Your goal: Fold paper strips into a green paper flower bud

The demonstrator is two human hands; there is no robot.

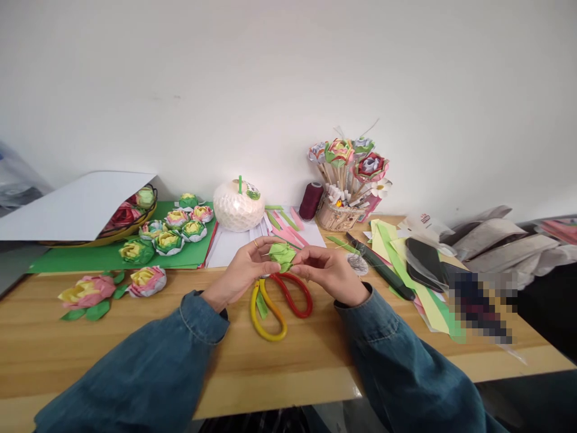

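Between my two hands is a small light-green folded paper flower (282, 256), held just above the table. My left hand (246, 264) grips its left side with thumb and fingers. On the opposite side, my right hand (331, 272) pinches the edge of the paper. Under the hands lie scissors (269, 328) with one yellow and one red handle; their blades are mostly hidden by my hands and the flower. A thin green paper strip (261, 305) shows through the yellow handle loop.
Finished paper flowers (168, 242) sit on green sheets at left. Behind stand a white textured ball-shaped container (239, 207), a maroon thread spool (311, 201) and a holder (341, 215) of stemmed flowers. A dark-green cutter (387, 273), wire coil (357, 263) and phone (424, 263) lie right.
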